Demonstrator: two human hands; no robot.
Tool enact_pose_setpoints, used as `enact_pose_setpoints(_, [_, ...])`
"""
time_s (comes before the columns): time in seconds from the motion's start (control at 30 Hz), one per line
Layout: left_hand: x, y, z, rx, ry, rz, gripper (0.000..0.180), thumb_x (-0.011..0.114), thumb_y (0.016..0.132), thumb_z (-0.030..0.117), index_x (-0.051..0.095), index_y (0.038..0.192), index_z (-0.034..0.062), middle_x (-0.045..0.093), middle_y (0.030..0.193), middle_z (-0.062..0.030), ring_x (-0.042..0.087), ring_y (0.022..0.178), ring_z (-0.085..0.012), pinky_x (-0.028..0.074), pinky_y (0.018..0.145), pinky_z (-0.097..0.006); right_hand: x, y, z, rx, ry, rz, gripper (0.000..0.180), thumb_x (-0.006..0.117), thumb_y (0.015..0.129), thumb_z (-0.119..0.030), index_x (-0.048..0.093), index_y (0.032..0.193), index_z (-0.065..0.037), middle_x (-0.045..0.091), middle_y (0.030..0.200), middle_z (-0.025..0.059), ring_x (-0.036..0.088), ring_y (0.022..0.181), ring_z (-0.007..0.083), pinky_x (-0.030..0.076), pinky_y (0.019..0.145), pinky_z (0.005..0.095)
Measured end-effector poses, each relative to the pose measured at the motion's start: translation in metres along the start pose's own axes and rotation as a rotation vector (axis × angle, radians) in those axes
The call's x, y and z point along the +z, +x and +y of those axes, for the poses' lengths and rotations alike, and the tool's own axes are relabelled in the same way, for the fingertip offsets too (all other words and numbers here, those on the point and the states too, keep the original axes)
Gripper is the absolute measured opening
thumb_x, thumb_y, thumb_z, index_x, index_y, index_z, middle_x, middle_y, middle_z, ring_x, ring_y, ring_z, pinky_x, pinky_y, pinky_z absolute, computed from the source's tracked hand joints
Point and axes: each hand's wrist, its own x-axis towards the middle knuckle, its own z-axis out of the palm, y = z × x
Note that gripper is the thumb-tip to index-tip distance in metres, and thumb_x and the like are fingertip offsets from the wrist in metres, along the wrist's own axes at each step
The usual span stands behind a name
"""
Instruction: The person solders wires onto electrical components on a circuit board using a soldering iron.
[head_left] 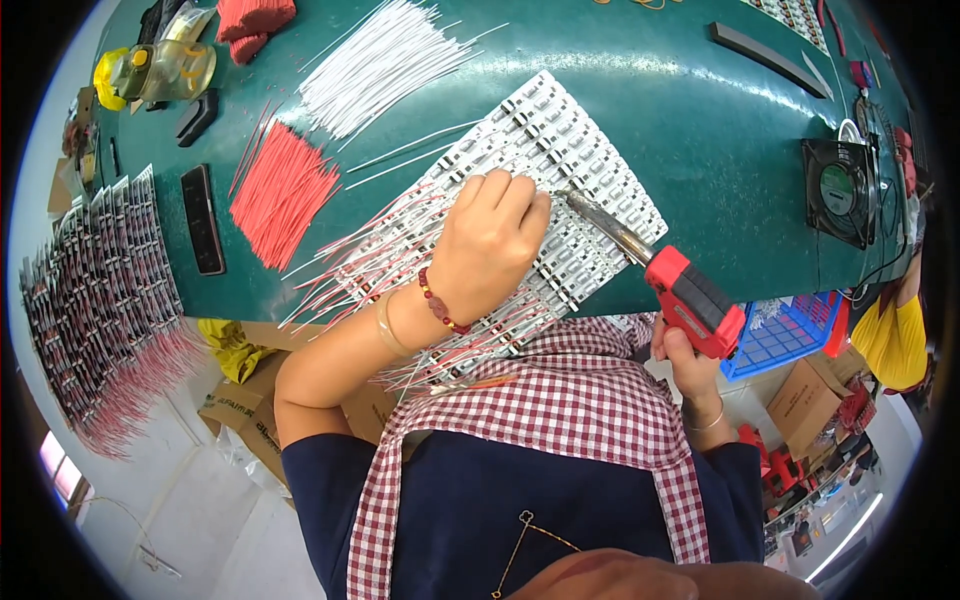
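A view from above of a dark green workbench [620,90] with a smooth, slightly glossy top. Beyond its near edge lie a pale floor, brown cardboard boxes [805,400] and a blue plastic basket [785,335].

In the middle of the bench lies a white panel of small circuit strips [570,160], set at a slant, its rows of tiny components forming a ribbed grid. Thin red and white wires [350,275] fan out from its lower left edge.

The left hand [490,245] rests on the panel with fingers curled and pressed down, fingertips close together as if pinching something; whether they hold a wire cannot be told. A red bead bracelet circles that wrist.

The right hand [690,365] is closed around the red and black handle of a soldering iron [665,270]; its metal tip touches the panel just beside the left fingertips.

Further back lie a loose bundle of white wires [375,65] and a bundle of red wires [280,190]. A small black fan [840,190] stands at the right. Finished strips [105,270] are stacked at the left.

The person wears a red-and-white checked apron over navy.
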Motion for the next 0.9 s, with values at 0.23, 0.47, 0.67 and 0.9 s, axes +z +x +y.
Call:
enact_pose_setpoints(0.23, [-0.001, 0.003, 0.003, -0.028, 0.011, -0.039, 0.023, 0.060, 0.065, -0.001, 0.065, 0.087, -0.0007, 0.046, 0.074, -0.0076, 0.048, 0.070, -0.0223, 0.040, 0.062, -0.034, -0.003, -0.001, -0.015, 0.051, 0.089, -0.017, 0.034, 0.059, 0.091, -0.023, 0.055, 0.112, 0.004, 0.055, 0.071, 0.0043, 0.050, 0.059, 0.0105, 0.040, 0.054, 0.0250])
enact_pose_setpoints(0.47, [-0.005, 0.004, 0.005, -0.044, 0.027, -0.089, 0.024, 0.060, 0.065, -0.001, 0.064, 0.089, 0.0001, 0.047, 0.075, -0.0077, 0.049, 0.071, -0.0229, 0.040, 0.063, -0.035, -0.005, 0.000, -0.021, 0.108, 0.129, -0.006, 0.022, 0.062, 0.087, -0.020, 0.061, 0.094, 0.000, 0.056, 0.072, 0.0025, 0.052, 0.063, 0.0113, 0.042, 0.058, 0.0268])
enact_pose_setpoints(0.67, [-0.001, 0.001, 0.003, -0.031, 0.105, -0.068, 0.018, 0.061, 0.067, 0.002, 0.062, 0.085, 0.0052, 0.050, 0.077, -0.0047, 0.051, 0.073, -0.0206, 0.038, 0.064, -0.033, -0.006, -0.004, -0.019, 0.106, 0.167, -0.006, 0.022, 0.062, 0.087, -0.022, 0.060, 0.091, -0.001, 0.056, 0.070, 0.0024, 0.052, 0.062, 0.0113, 0.042, 0.057, 0.0273])
enact_pose_setpoints(0.9, [0.009, 0.004, 0.008, -0.075, 0.131, -0.040, 0.013, 0.067, 0.069, 0.004, 0.058, 0.078, 0.0083, 0.053, 0.083, -0.0022, 0.052, 0.077, -0.0200, 0.038, 0.069, -0.035, -0.010, -0.022, 0.001, 0.155, 0.136, 0.002, 0.026, 0.062, 0.089, -0.023, 0.060, 0.102, 0.000, 0.058, 0.077, 0.0023, 0.054, 0.069, 0.0107, 0.044, 0.062, 0.0276])
